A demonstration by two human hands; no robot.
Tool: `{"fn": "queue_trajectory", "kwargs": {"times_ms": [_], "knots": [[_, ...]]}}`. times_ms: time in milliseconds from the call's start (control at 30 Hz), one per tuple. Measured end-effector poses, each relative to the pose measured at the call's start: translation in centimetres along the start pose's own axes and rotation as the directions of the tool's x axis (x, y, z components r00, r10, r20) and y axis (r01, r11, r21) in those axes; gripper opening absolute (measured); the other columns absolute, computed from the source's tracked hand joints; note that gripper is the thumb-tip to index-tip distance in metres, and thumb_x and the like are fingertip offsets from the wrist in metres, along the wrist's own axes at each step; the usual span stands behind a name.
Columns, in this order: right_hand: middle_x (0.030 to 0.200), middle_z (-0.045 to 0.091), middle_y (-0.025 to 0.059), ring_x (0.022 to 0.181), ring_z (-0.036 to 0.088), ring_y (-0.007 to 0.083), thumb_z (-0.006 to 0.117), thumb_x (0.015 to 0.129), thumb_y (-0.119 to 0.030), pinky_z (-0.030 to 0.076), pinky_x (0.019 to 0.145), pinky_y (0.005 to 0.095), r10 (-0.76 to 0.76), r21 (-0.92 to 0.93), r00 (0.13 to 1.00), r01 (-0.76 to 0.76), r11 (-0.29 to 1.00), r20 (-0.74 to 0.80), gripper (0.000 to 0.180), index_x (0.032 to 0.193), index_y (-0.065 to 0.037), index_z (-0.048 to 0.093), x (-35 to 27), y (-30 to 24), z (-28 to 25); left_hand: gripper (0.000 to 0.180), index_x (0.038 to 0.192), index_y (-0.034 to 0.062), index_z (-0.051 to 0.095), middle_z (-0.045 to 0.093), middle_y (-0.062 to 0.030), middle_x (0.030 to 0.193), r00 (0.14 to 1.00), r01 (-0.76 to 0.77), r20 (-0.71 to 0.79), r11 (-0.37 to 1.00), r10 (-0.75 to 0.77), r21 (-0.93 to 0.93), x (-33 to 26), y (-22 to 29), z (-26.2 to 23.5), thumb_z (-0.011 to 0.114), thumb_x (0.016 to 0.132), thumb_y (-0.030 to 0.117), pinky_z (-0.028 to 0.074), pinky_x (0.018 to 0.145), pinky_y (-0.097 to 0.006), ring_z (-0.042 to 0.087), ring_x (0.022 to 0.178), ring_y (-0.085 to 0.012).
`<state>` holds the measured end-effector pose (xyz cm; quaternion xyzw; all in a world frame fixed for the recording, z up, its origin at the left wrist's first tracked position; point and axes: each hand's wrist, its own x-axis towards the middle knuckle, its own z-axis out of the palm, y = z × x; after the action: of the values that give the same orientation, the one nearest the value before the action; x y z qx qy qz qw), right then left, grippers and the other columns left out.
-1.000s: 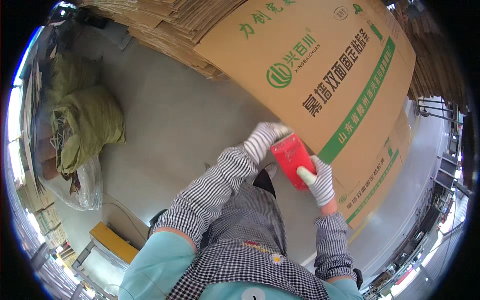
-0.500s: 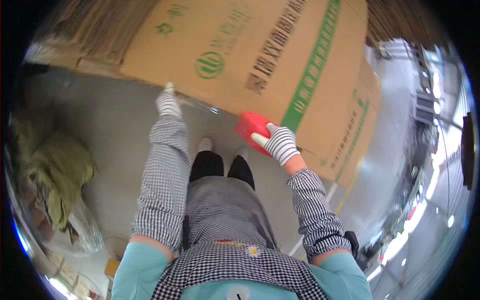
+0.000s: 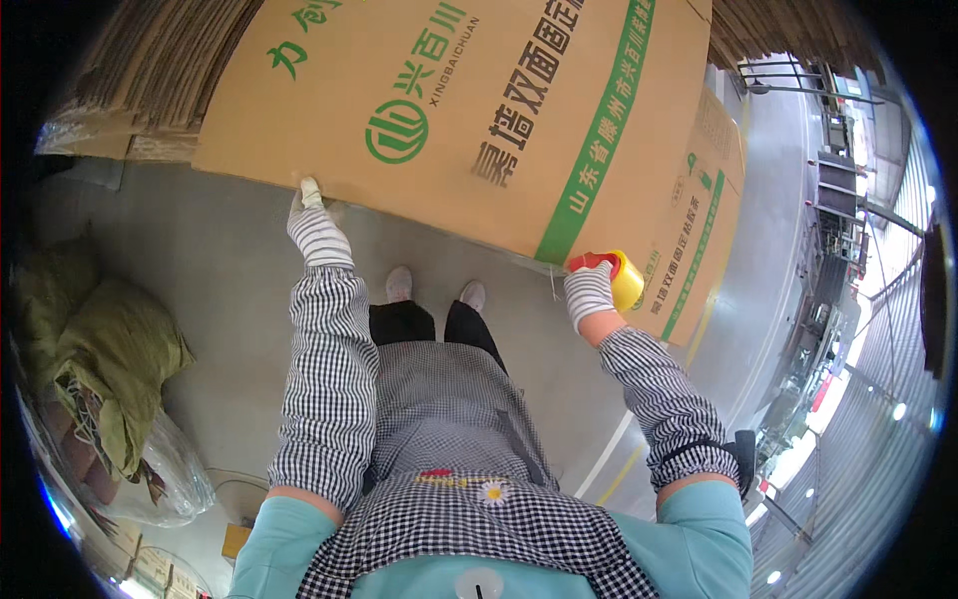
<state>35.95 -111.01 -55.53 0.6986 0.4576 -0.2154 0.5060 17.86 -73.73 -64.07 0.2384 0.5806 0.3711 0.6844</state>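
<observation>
A large flattened cardboard box [image 3: 479, 120] with green and black printing lies in front of me. My left hand [image 3: 317, 225], in a striped glove, pinches its near edge with the thumb on top; the fingers below are mostly hidden. Wrapped around a red tape dispenser [image 3: 596, 263] is my gloved right hand [image 3: 589, 292], close to the near right corner of the cardboard. A roll of yellow tape [image 3: 627, 282] sits on the dispenser, its round side showing.
Behind on the left stand stacked cardboard sheets [image 3: 155, 90], with more sheets [image 3: 798, 35] at the far right. A second printed cardboard piece [image 3: 694, 240] lies beside the first. On the floor at left are an olive cloth sack [image 3: 125, 349] and a clear plastic bag [image 3: 180, 479].
My right hand has moved right and turned the dispenser, so the yellow tape roll now shows. The cardboard and my left hand have shifted slightly left in the picture.
</observation>
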Motion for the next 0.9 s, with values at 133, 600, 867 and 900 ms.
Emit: {"fn": "queue_trajectory", "kwargs": {"times_ms": [133, 600, 867, 900], "knots": [[0.092, 0.071, 0.0171, 0.085, 0.069, 0.0319, 0.071, 0.071, -0.038, 0.053, 0.071, 0.0388, 0.014, 0.493, 0.978, -0.118, 0.862, 0.209, 0.037, 0.094, -0.009, 0.073, -4.2, 10.2, -4.1, 0.055, 0.122, -0.0025, 0.058, 0.065, -0.0128, 0.108, 0.994, 0.022, -0.109, 1.000, -0.021, 0.004, 3.2, 0.3, -3.4, 0.064, 0.092, 0.042, 0.057, 0.078, -0.037, 0.065, 0.090, -0.0241], [0.095, 0.063, 0.0205, 0.092, 0.058, 0.0400, 0.084, 0.068, -0.034, 0.047, 0.084, 0.0468, 0.617, 0.740, 0.438, 0.200, 0.643, -0.654, 0.054, 0.102, 0.001, 0.061, 5.6, 4.7, 4.3, 0.073, 0.142, -0.0121, 0.027, 0.014, -0.0328, 0.154, 0.728, -0.432, 0.260, 0.130, 0.635, 0.892, -6.5, -5.1, 5.8, 0.054, 0.091, 0.032, 0.012, 0.117, -0.053, 0.011, 0.143, -0.0499], [0.114, 0.062, 0.0271, 0.117, 0.051, 0.0422, 0.080, 0.067, -0.039, 0.037, 0.104, 0.0484, 0.556, 0.793, 0.685, 0.051, 0.607, -0.470, 0.071, 0.116, 0.007, 0.057, 6.1, 3.4, 3.4, 0.033, 0.111, 0.0001, 0.059, 0.061, -0.0097, 0.102, 0.956, -0.293, -0.149, 0.857, 0.254, -0.424, -5.1, -4.1, 6.5, 0.059, 0.095, 0.029, 0.051, 0.075, -0.038, 0.059, 0.087, -0.0212], [0.115, 0.062, 0.0273, 0.117, 0.051, 0.0425, 0.080, 0.067, -0.040, 0.037, 0.103, 0.0485, 0.560, 0.791, 0.691, 0.029, 0.611, -0.457, 0.072, 0.116, 0.007, 0.056, 6.1, 3.9, 4.3, 0.026, 0.099, 0.0020, 0.062, 0.058, -0.0009, 0.080, 0.959, -0.246, -0.199, 0.942, 0.202, -0.230, -9.6, -8.6, 8.6, 0.058, 0.094, 0.027, 0.050, 0.062, -0.031, 0.057, 0.069, -0.0157]]}}
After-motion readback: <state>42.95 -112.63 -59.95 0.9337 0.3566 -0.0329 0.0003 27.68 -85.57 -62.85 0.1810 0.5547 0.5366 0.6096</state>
